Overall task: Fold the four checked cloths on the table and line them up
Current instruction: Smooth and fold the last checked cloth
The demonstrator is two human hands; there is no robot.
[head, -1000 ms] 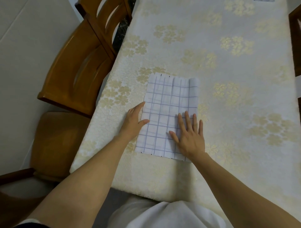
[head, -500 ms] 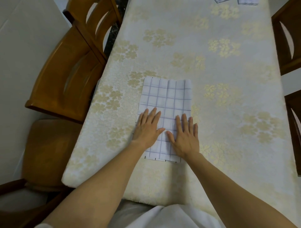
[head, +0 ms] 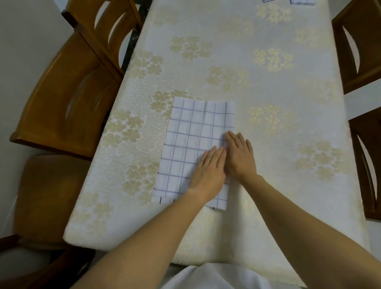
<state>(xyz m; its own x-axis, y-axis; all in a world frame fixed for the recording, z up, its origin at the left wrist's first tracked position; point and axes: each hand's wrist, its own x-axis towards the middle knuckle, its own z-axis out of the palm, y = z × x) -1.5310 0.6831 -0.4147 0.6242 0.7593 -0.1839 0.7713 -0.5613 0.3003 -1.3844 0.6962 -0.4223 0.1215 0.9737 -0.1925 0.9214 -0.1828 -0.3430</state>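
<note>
Left hand [head: 208,173] and right hand [head: 240,156] flatten a checked cloth [head: 185,144] on the table [head: 288,144].
The checked cloth lies as a long rectangle at the near left of the table, likely pressed there to set its crease before another fold. Both hands rest side by side on its right half, palms down, fingers straight and together, gripping nothing. Two far cloths [head: 302,2] peek in at the far edge. Wooden chairs [head: 61,92] stand left and right.

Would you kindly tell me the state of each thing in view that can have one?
Checked cloth: flat on the table, apparently folded lengthwise.
Left hand: flat, pressing the cloth.
Right hand: flat, pressing the cloth's right edge.
Far cloths: cut off by the frame, cannot tell.
</note>
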